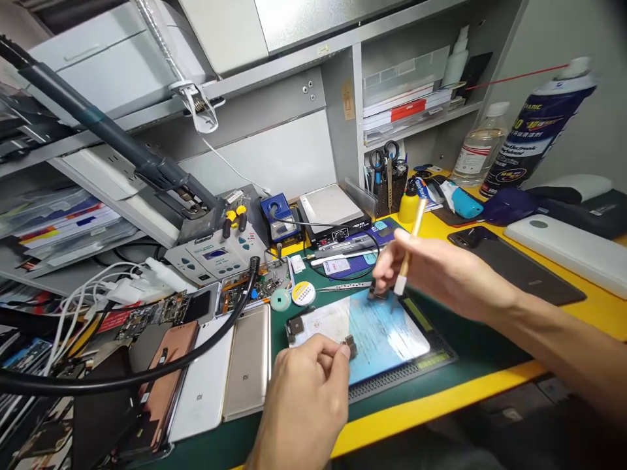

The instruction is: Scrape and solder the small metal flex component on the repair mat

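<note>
Head view: a yellow table (377,427) carries a green mat (494,343), with gray shelving (345,150) rising along the far side and a pale wall (563,39) at the far right. One dark lamp-like arm (93,117) slants in from the far left, and one black hose (210,351) curves across the left side. Two hands are at work. The left hand (313,391), near the middle, pinches one small dark piece (349,347) between thumb and finger. The right hand (435,264) has its fingers closed round one brush (408,254) with a pale handle, its blurred bristles low over the far right part of one streaked blue-and-white panel (367,349). That panel lies on the mat over one dark perforated plate (392,377). To the left stand three device backs side by side: one copper-coloured back (181,336), one white back (200,395) and one gold back (249,359). Beyond the panel are one round white-and-yellow tin (304,294) and one green spool (281,299). At the far right stand one blue spray can (539,130) and one clear bottle (480,147); one yellow bottle (408,207) sits farther left.
</note>
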### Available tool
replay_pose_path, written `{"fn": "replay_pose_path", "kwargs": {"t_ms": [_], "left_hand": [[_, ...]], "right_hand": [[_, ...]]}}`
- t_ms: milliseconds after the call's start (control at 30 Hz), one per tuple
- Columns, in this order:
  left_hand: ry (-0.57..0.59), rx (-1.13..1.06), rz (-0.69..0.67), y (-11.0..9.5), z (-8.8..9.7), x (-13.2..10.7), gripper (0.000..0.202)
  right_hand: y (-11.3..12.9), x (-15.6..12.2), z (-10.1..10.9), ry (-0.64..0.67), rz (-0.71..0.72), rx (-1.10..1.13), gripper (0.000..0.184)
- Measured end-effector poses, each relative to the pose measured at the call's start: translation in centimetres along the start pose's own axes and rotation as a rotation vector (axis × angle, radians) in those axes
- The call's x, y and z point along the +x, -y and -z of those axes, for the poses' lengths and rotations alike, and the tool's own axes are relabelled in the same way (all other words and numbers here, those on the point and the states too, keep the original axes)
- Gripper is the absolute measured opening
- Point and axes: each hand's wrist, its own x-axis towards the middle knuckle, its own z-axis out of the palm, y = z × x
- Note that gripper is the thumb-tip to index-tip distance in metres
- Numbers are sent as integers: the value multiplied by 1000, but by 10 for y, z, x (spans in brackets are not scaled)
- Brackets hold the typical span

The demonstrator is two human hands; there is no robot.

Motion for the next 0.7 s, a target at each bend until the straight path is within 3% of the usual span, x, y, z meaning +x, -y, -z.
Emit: {"fn": "replay_pose_path", "kwargs": {"t_ms": [67, 167, 300, 400, 567, 633, 700], "left_hand": [[23, 119, -19, 1, 2, 1, 39], [6, 148, -21, 0, 5, 2, 34], [-17, 195, -29, 0, 5, -2, 33], [-31, 235, -44, -1, 5, -3, 32], [-39, 275, -53, 4, 4, -7, 31], [-93, 313, -95, 10, 3, -10, 26], [-210, 373, -238, 17, 1, -14, 13]], "right_hand": [[-2, -9, 0, -70, 60, -81, 57], [-13, -32, -3, -53, 10, -120, 55], [-30, -58, -11, -50, -114, 107, 46], [-35, -64, -16, -109, -141, 216, 39], [-37, -66, -19, -125, -119, 208, 30], [-40, -70, -18, -111, -87, 183, 27], [-46, -75, -16, -91, -31, 137, 21]]}}
